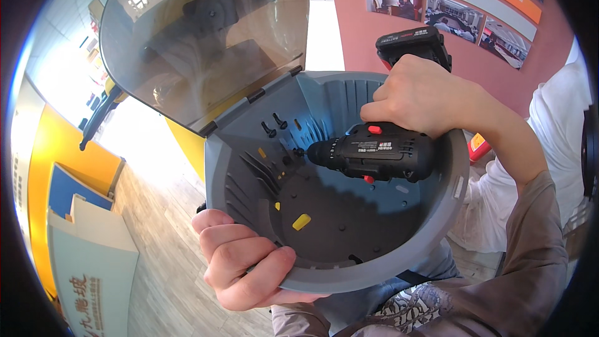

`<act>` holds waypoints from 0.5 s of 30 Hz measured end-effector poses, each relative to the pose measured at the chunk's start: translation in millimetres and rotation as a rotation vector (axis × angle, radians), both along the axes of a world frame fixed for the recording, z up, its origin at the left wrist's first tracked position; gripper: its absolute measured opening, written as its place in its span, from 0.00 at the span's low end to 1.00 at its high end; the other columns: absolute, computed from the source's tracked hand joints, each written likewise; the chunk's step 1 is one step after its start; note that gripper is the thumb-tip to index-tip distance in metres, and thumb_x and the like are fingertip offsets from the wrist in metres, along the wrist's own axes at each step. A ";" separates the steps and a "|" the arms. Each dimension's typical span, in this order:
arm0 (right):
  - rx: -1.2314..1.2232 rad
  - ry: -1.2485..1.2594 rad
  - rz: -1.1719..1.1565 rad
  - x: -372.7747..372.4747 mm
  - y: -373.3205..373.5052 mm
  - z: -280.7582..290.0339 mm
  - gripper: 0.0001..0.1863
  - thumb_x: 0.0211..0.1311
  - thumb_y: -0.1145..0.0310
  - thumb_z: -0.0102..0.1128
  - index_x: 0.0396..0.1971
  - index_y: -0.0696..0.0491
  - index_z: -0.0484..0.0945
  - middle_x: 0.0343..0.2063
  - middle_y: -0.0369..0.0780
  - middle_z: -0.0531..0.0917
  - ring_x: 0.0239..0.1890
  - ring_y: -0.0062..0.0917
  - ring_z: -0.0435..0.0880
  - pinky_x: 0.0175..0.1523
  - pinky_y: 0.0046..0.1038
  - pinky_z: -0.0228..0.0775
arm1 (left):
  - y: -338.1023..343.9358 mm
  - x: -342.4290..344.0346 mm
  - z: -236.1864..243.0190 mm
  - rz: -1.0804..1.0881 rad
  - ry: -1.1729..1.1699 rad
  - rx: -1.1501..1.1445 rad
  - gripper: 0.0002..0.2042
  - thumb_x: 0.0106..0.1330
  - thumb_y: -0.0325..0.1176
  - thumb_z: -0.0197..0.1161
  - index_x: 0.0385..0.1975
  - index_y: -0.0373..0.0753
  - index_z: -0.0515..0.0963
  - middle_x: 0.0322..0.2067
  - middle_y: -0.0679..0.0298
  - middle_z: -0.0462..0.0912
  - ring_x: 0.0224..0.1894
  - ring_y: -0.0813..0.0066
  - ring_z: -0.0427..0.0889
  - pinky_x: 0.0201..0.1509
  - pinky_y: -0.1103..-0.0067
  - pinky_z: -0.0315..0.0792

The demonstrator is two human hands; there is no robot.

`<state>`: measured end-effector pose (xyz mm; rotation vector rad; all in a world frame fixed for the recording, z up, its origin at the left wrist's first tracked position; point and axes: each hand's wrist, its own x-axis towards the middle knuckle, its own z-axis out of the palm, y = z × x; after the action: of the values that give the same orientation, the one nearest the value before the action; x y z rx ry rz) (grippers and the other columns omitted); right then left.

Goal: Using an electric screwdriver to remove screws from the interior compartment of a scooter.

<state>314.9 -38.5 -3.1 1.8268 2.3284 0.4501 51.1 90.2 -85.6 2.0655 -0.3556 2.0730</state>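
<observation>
left hand (246, 262) grips near-left rim of gray tub (374, 274), right hand (417, 95) clenched round black drill (380, 155), drill body inside tub, chuck (321, 151) pointing left, smoky lid (168, 68) raised far side, pink wall (362, 43) far right

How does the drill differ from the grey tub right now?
The drill is mostly black; the tub is grey. The drill is smaller, its body fitting within the tub's wide mouth. The right hand grips the drill; the left hand holds the tub's rim. Both are hand-held.
</observation>
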 end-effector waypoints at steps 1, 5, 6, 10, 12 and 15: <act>-0.010 0.015 -0.011 -1.1 0.7 1.2 0.18 0.34 0.68 0.70 0.33 0.48 0.82 0.21 0.39 0.83 0.27 0.36 0.86 0.33 0.37 0.76 | 1.3 0.4 -1.5 -0.020 -0.009 0.004 0.24 0.45 0.62 0.76 0.21 0.46 0.79 0.18 0.74 0.68 0.26 0.74 0.67 0.34 0.71 0.54; -0.021 0.023 -0.017 -1.5 0.3 2.4 0.16 0.35 0.66 0.69 0.32 0.49 0.84 0.21 0.42 0.85 0.29 0.38 0.88 0.36 0.38 0.79 | -0.4 -3.8 -0.4 0.005 0.017 -0.011 0.24 0.45 0.61 0.77 0.23 0.45 0.80 0.19 0.74 0.69 0.26 0.74 0.68 0.33 0.72 0.54; -0.020 0.022 -0.017 -1.4 0.2 2.7 0.16 0.35 0.66 0.69 0.32 0.49 0.84 0.21 0.42 0.85 0.29 0.38 0.88 0.36 0.38 0.79 | 0.4 -5.1 -0.1 0.005 0.017 -0.010 0.24 0.45 0.61 0.77 0.23 0.45 0.80 0.19 0.74 0.69 0.26 0.74 0.68 0.33 0.72 0.54; -0.028 0.026 -0.023 -2.0 0.6 4.4 0.17 0.34 0.66 0.69 0.32 0.49 0.84 0.22 0.42 0.85 0.29 0.38 0.88 0.36 0.39 0.79 | 3.0 -6.5 0.2 -0.016 0.051 0.011 0.25 0.44 0.61 0.78 0.23 0.45 0.80 0.19 0.73 0.69 0.26 0.74 0.67 0.32 0.72 0.54; -0.029 0.021 -0.021 -2.3 0.6 4.7 0.17 0.34 0.66 0.69 0.32 0.48 0.84 0.22 0.42 0.85 0.29 0.38 0.88 0.36 0.39 0.79 | 3.0 -5.8 -0.7 -0.021 0.044 0.007 0.25 0.44 0.61 0.78 0.24 0.45 0.80 0.19 0.73 0.69 0.26 0.74 0.68 0.32 0.72 0.54; -0.040 0.038 -0.038 -3.5 -0.1 7.0 0.18 0.34 0.66 0.70 0.32 0.48 0.84 0.22 0.42 0.85 0.29 0.39 0.88 0.35 0.39 0.79 | 1.6 -2.8 -0.6 -0.031 0.027 0.000 0.25 0.43 0.61 0.78 0.23 0.45 0.80 0.19 0.73 0.69 0.26 0.74 0.67 0.32 0.72 0.55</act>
<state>311.4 -38.6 3.8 1.8736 2.3051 0.3646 48.3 91.8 -86.3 2.0727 -0.3813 2.0251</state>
